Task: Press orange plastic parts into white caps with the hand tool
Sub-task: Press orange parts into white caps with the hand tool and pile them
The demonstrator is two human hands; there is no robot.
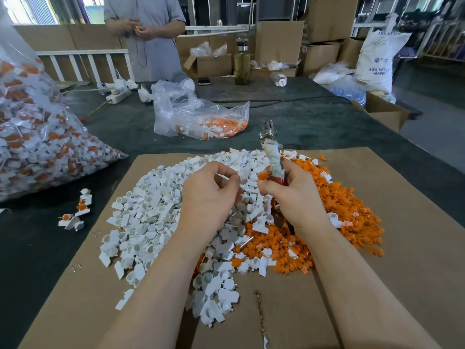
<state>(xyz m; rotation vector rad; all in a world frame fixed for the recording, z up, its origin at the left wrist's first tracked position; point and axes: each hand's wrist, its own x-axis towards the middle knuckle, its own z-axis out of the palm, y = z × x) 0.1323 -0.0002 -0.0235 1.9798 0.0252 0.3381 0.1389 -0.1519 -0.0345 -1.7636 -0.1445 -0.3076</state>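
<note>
The small orange plastic part (264,176) sits pinched at the fingertips of the right hand (289,195), above the middle of the flat brown cardboard sheet (402,222). It looks light, rigid and a little slick, so it likely wants a fingertip pinch on its wider body, leaving the end that enters the cap free. The same hand is curled around the cloth-wrapped handle of the metal plier-like hand tool (271,147), whose steel head points away toward the far edge of the sheet.

The left hand (214,192) is loosely curled just beside it, thumb and forefinger nearly meeting; whether they grip a cap I cannot tell.

Under both hands lies the heap of small white plastic caps (151,217), cup-shaped with flat tabs, spread toward the sheet's left edge and probably stiff and light too. The heap of orange pieces (347,210) fills the right side, touching the white heap.

Off the sheet's left edge, a few finished white-and-orange assemblies (78,212) rest on the dark table covering (125,127), near a large clear bag of assembled pieces (37,137).
</note>
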